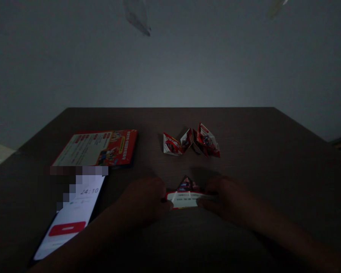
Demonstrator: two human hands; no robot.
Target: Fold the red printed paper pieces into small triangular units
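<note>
A partly folded sheet of printed paper (pixel 184 200) is held low over the near middle of the table, a white band with a red edge facing me. Behind that band a dark printed triangular peak sticks up. My left hand (pixel 149 199) pinches the paper's left end, thumb in front. At the right end my right hand (pixel 226 197) grips it, with its thumb along the white band. Beyond both hands stand several folded red and white paper pieces (pixel 206 141), side by side in a zigzag row. The dim light hides finer print.
A red and white printed stack or booklet (pixel 88 148) lies on the dark table (pixel 252 132) at the left. Nearer, beside my left forearm, a lit phone (pixel 71 216) shows a timer; part of it is pixelated. A grey wall (pixel 170 68) rises behind the table.
</note>
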